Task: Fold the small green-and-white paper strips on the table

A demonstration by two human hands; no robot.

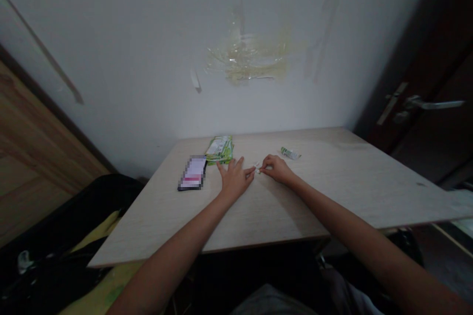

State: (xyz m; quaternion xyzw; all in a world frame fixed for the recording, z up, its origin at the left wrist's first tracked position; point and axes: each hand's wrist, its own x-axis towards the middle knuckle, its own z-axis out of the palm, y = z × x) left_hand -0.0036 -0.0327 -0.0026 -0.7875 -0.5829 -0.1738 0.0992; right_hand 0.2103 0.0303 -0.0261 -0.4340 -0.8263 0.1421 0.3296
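Both my hands rest on a pale wooden table [332,192] and meet over a tiny white-and-green piece [257,169]. My left hand [233,177] lies mostly flat, its thumb and forefinger pinching that piece. My right hand [276,168] is curled, its fingertips pinching the same piece from the other side. A stack of green-and-white sachets [220,149] lies just beyond my left hand. A single green-and-white sachet [290,153] lies past my right hand.
A phone [192,173] lies on the table left of my left hand. A white wall with old tape marks stands right behind the table. A dark door with a metal handle [424,104] is at the right. Black and yellow fabric [74,236] lies at the lower left.
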